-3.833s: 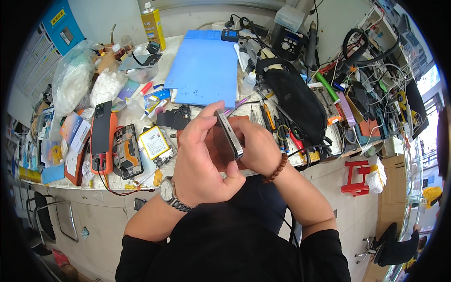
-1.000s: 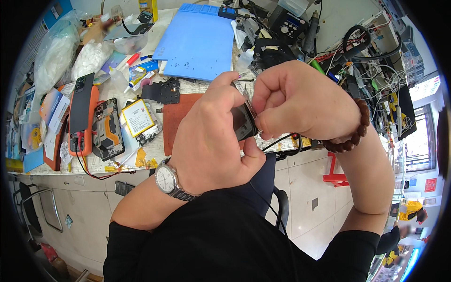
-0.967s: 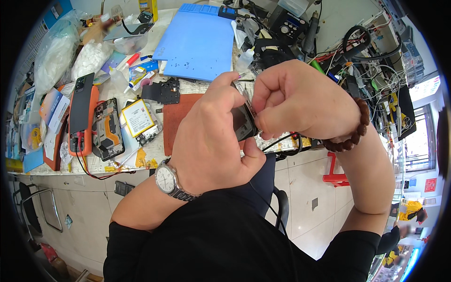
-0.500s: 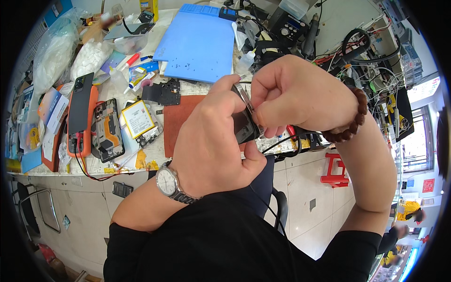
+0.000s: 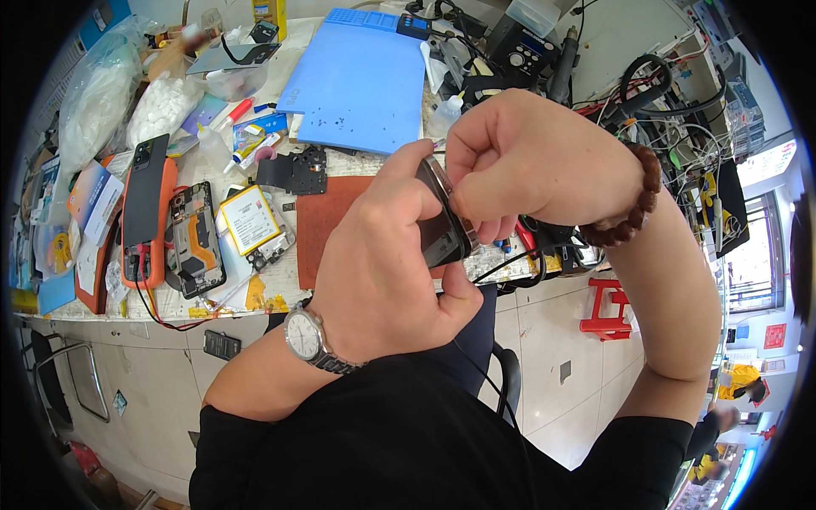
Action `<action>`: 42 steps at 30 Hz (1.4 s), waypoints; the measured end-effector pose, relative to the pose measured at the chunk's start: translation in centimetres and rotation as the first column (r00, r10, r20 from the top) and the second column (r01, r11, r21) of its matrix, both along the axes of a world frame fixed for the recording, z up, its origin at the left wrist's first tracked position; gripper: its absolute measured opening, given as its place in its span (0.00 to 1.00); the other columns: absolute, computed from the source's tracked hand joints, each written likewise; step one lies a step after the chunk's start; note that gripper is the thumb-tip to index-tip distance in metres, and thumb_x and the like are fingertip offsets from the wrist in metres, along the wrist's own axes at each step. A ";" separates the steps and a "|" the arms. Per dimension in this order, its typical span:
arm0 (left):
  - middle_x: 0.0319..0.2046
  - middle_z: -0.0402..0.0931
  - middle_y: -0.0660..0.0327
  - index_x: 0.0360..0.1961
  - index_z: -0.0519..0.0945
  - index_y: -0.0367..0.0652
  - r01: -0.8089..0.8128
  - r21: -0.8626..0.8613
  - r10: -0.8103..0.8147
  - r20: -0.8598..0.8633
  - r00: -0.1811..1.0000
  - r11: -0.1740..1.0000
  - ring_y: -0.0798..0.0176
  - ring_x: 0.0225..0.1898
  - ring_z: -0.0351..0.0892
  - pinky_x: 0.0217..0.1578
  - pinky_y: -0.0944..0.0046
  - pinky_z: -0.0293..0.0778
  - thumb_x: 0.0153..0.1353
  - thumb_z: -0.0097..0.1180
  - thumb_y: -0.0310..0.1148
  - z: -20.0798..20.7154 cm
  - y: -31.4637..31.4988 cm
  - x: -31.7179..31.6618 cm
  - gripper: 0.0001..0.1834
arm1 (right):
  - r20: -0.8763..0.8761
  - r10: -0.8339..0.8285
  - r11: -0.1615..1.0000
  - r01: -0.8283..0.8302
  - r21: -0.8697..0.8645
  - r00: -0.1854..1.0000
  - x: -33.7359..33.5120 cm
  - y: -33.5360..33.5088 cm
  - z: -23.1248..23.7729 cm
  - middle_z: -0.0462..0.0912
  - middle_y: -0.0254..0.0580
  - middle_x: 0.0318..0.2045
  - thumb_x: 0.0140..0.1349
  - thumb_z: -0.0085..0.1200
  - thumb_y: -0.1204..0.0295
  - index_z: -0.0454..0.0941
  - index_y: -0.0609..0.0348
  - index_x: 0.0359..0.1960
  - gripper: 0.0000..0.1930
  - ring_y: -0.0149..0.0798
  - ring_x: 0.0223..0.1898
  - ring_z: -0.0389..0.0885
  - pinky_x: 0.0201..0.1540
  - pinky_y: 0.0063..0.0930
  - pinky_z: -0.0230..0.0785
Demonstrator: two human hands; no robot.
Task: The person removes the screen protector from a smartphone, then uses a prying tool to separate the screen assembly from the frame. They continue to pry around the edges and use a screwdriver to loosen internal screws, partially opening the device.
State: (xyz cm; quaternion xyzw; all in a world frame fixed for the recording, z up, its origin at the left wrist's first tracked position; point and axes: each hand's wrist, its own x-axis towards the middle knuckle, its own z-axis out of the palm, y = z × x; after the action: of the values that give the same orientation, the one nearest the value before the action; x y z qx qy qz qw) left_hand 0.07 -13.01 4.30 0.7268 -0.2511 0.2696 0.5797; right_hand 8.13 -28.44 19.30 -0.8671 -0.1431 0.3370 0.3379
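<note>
A dark smartphone (image 5: 444, 240) is tilted up above the bench's front edge, its glossy face partly hidden by my fingers. My left hand (image 5: 374, 259), with a steel watch at the wrist, grips it along the edges. My right hand (image 5: 531, 174), wearing a brown bead bracelet, is closed in a pinch at the phone's right edge. Whether those fingers hold a small tool or part cannot be made out. Beneath the hands lies a reddish-brown mat (image 5: 327, 217).
A blue work mat (image 5: 361, 89) lies behind. To the left are an opened phone (image 5: 197, 238), a battery (image 5: 250, 219) and an orange device with a dark phone panel (image 5: 146, 191). Cables (image 5: 684, 110) crowd the right. A red stool (image 5: 605, 308) stands on the floor.
My right hand has shifted slightly left and up along the phone's edge. The phone is tilted a little differently, showing more of its dark face. My left hand keeps its grip.
</note>
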 end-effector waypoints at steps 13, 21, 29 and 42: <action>0.59 0.75 0.21 0.44 0.71 0.31 -0.009 -0.005 0.009 0.006 1.000 1.000 0.31 0.39 0.87 0.38 0.49 0.85 0.41 0.68 0.25 0.1 0.3 0.2 0.27 | -0.025 0.034 0.999 -0.034 -0.010 0.999 0.6 0.6 0.3 0.88 0.41 0.24 0.59 0.61 0.71 0.84 0.66 0.28 0.09 0.31 0.26 0.90 0.31 0.24 0.83; 0.62 0.74 0.22 0.46 0.68 0.31 -0.006 0.013 0.005 0.079 0.997 1.000 0.30 0.45 0.87 0.43 0.49 0.85 0.43 0.68 0.25 -0.2 0.3 0.4 0.29 | -0.041 0.045 0.998 -0.047 -0.045 0.998 1.1 0.8 0.7 0.89 0.42 0.25 0.60 0.61 0.70 0.86 0.66 0.27 0.10 0.32 0.26 0.89 0.31 0.24 0.82; 0.65 0.71 0.23 0.49 0.63 0.32 0.007 0.033 -0.010 0.095 0.995 0.999 0.34 0.51 0.86 0.48 0.50 0.83 0.45 0.66 0.23 -0.6 0.5 0.5 0.31 | -0.059 0.058 0.995 -0.062 -0.075 0.997 1.9 1.1 0.8 0.90 0.43 0.25 0.58 0.60 0.68 0.87 0.66 0.26 0.12 0.33 0.26 0.90 0.31 0.26 0.83; 0.62 0.73 0.21 0.42 0.67 0.31 0.015 0.006 -0.015 0.066 0.998 1.000 0.31 0.47 0.89 0.46 0.50 0.86 0.42 0.67 0.24 -0.4 0.7 0.6 0.27 | -0.075 0.065 0.995 -0.070 -0.064 0.995 2.5 1.2 0.6 0.90 0.44 0.25 0.60 0.62 0.67 0.87 0.67 0.26 0.13 0.33 0.25 0.89 0.30 0.25 0.83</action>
State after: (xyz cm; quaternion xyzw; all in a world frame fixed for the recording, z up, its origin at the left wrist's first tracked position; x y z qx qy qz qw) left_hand 0.70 -12.36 3.92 0.7173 -0.2761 0.2884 0.5711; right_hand 10.63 -27.19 19.89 -0.8596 -0.1487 0.3843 0.3022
